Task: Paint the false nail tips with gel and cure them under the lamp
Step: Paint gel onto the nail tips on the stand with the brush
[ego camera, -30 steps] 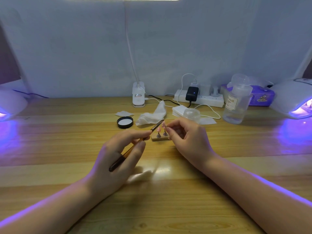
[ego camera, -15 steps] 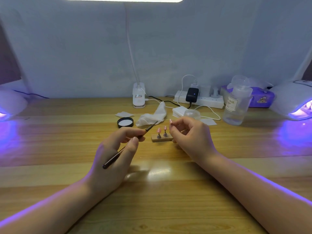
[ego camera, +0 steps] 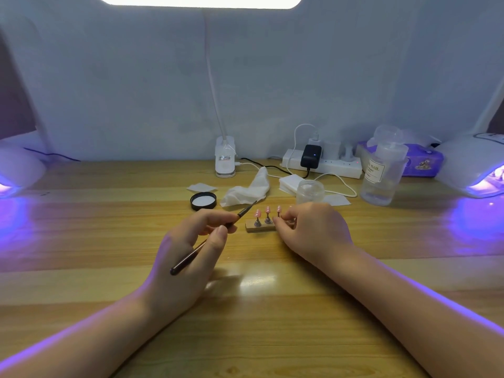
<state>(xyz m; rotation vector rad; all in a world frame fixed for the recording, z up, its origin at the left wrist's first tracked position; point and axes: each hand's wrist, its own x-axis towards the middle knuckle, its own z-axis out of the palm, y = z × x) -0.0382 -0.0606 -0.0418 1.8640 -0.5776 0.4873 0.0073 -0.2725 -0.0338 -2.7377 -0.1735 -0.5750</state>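
right hand (ego camera: 313,230) lowered to wooden stand (ego camera: 260,228), third nail tip (ego camera: 278,208) set

A power strip (ego camera: 321,165) with a black adapter (ego camera: 311,156) lies beside a purple tissue pack (ego camera: 421,165).

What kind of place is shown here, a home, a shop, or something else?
Probably a small nail-art workstation at a desk, whether home or shop I cannot tell. Glowing curing lamps stand at both sides, pink nail tips sit on a wooden stand, and a bottle labelled NAIL stands behind.
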